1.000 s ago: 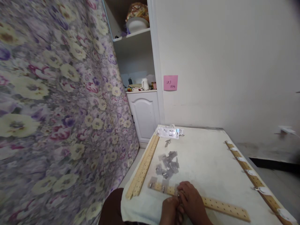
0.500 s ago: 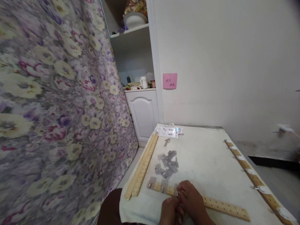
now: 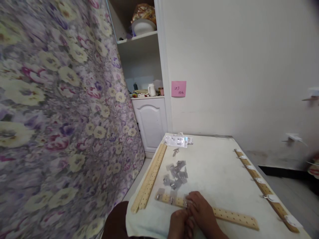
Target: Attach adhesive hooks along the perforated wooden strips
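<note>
Pale wood, dotted with dark holes, makes up the perforated strip (image 3: pixel 235 218) that lies aslant near the close edge of the cloth-covered worktop (image 3: pixel 211 166). Right hand (image 3: pixel 201 209) bends over the middle of it, fingers curled beside a small shiny metal piece (image 3: pixel 184 204); left hand (image 3: pixel 178 220) sits just next to it on the near side, its fingers folded in. Each grip is bunched, but the fingertips are hidden, so I cannot tell what either one pinches. Two more metal fittings (image 3: pixel 171 200) stand along the strip's left part. Beyond them lies a loose cluster of small grey packets (image 3: pixel 175 176), with a clear-fronted package (image 3: pixel 175 141) at the far left corner. Two paired strips (image 3: pixel 152 179) run along the left side, and a browner strip (image 3: pixel 269 192) bearing white-tabbed pieces runs along the right edge.
</note>
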### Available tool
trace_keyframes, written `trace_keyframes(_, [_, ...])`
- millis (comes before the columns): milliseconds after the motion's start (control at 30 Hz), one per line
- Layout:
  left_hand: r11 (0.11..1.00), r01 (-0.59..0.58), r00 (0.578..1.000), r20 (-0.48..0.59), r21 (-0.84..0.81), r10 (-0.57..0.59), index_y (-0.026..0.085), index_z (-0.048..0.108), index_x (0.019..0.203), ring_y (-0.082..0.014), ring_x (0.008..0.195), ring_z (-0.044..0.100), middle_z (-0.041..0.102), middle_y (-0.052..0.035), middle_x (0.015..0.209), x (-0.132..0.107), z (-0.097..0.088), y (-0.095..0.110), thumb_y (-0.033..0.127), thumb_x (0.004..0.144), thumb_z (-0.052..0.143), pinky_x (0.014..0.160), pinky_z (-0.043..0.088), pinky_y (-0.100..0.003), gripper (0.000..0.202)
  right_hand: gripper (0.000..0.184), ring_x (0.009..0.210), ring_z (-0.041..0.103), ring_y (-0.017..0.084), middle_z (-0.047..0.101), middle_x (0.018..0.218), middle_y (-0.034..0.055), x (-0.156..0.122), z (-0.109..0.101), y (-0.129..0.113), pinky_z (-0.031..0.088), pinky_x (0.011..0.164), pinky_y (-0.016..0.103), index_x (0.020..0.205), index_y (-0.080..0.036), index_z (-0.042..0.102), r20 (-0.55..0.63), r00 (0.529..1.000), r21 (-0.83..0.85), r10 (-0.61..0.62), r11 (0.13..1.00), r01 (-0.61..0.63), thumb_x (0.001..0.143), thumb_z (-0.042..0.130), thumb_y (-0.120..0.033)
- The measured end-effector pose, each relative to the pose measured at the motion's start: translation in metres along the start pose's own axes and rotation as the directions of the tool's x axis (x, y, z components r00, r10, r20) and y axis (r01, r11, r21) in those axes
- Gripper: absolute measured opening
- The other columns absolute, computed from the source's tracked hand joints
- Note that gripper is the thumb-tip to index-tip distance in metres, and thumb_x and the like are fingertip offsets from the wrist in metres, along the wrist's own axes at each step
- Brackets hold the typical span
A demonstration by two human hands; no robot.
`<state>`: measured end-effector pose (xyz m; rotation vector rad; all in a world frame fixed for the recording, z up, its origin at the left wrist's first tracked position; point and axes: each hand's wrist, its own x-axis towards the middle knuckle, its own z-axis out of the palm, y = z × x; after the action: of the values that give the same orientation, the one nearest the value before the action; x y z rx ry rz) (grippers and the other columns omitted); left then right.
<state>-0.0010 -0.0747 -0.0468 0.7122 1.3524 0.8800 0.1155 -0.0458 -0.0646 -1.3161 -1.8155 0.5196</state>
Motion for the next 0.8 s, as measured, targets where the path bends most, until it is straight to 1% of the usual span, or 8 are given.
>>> trace_keyframes(67, [1.000, -0.001, 1.000, -0.006, -0.029, 0.001, 0.016, 0.056, 0.064, -0.0077, 0.024, 0.036, 0.048, 0.0029, 0.035, -0.001, 0.000, -0.001, 0.048, 0.058, 0.048, 0.032, 0.015, -0.022, 0.034, 0.032, 0.101, 0.058, 0.018, 0.062, 0.108, 0.0053, 0.000, -0.005, 0.004, 0.046, 0.089, 0.030, 0.104, -0.023, 0.061, -0.017, 0.999, 0.051, -0.034, 0.998, 0.034, 0.079, 0.043, -0.018])
trace_keyframes(133, [0.999, 0.011, 1.000, -0.010, -0.047, -0.011, 0.016, 0.057, 0.071, -0.0083, 0.025, 0.037, 0.051, 0.0032, 0.038, -0.001, 0.000, -0.002, 0.049, 0.056, 0.050, 0.031, 0.016, -0.022, 0.037, 0.033, 0.100, 0.058, 0.018, 0.063, 0.105, 0.0055, 0.002, -0.014, 0.009, 0.047, 0.089, 0.031, 0.105, -0.022, 0.060, -0.025, 0.999, 0.079, -0.029, 0.996, 0.031, 0.077, 0.043, -0.017])
trace_keyframes(233, [0.998, 0.023, 1.000, -0.010, -0.058, -0.024, 0.015, 0.056, 0.071, -0.0085, 0.025, 0.037, 0.051, 0.0028, 0.038, 0.000, 0.000, -0.003, 0.052, 0.054, 0.052, 0.031, 0.014, -0.022, 0.041, 0.028, 0.092, 0.060, 0.020, 0.064, 0.096, 0.0043, 0.004, -0.034, 0.020, 0.047, 0.085, 0.032, 0.097, -0.023, 0.063, -0.002, 0.999, 0.048, 0.048, 0.998, -0.048, 0.072, 0.050, -0.020])
trace_keyframes(300, [0.998, 0.026, 0.999, -0.016, -0.065, -0.028, 0.015, 0.055, 0.071, -0.0080, 0.025, 0.037, 0.051, 0.0032, 0.039, 0.001, 0.000, -0.004, 0.053, 0.053, 0.052, 0.031, 0.014, -0.022, 0.042, 0.026, 0.087, 0.060, 0.020, 0.064, 0.090, 0.0029, 0.004, -0.046, 0.026, 0.048, 0.081, 0.032, 0.091, -0.023, 0.063, 0.043, 0.994, 0.005, 0.096, 0.995, -0.097, 0.066, 0.055, -0.021])
trace_keyframes(367, [0.997, 0.029, 0.999, -0.017, -0.068, -0.030, 0.016, 0.054, 0.071, -0.0077, 0.025, 0.037, 0.051, 0.0036, 0.039, 0.002, 0.000, -0.005, 0.054, 0.052, 0.052, 0.032, 0.013, -0.022, 0.043, 0.025, 0.084, 0.059, 0.020, 0.063, 0.086, 0.0020, 0.002, -0.054, 0.029, 0.047, 0.077, 0.030, 0.085, -0.023, 0.063, 0.090, 0.989, -0.045, 0.120, 0.992, -0.117, 0.061, 0.058, -0.019])
trace_keyframes(467, [0.998, 0.028, 1.000, -0.004, -0.062, -0.028, 0.016, 0.053, 0.070, -0.0080, 0.024, 0.037, 0.051, 0.0031, 0.038, 0.003, 0.000, -0.007, 0.053, 0.051, 0.051, 0.032, 0.013, -0.022, 0.041, 0.024, 0.083, 0.057, 0.020, 0.062, 0.084, 0.0016, -0.002, -0.056, 0.028, 0.044, 0.075, 0.030, 0.080, -0.023, 0.063, 0.148, 0.982, -0.118, 0.113, 0.988, -0.096, 0.057, 0.059, -0.017])
trace_keyframes(567, [0.999, 0.020, 1.000, 0.012, -0.050, -0.019, 0.017, 0.053, 0.067, -0.0087, 0.023, 0.037, 0.050, 0.0027, 0.034, 0.002, 0.000, -0.006, 0.051, 0.050, 0.050, 0.032, 0.014, -0.022, 0.038, 0.020, 0.082, 0.055, 0.020, 0.061, 0.083, 0.0013, -0.004, -0.052, 0.023, 0.042, 0.075, 0.029, 0.077, -0.023, 0.062, 0.178, 0.979, -0.157, 0.099, 0.985, -0.071, 0.058, 0.058, -0.017])
trace_keyframes(800, [1.000, 0.007, 0.999, 0.039, -0.029, -0.006, 0.017, 0.053, 0.063, -0.0089, 0.023, 0.037, 0.050, 0.0016, 0.033, 0.000, -0.001, -0.002, 0.047, 0.051, 0.052, 0.033, 0.014, -0.021, 0.033, 0.012, 0.082, 0.054, 0.019, 0.060, 0.082, 0.0004, -0.006, -0.048, 0.014, 0.040, 0.073, 0.027, 0.074, -0.023, 0.058, 0.173, 0.979, -0.125, 0.107, 0.988, -0.086, 0.063, 0.055, -0.018])
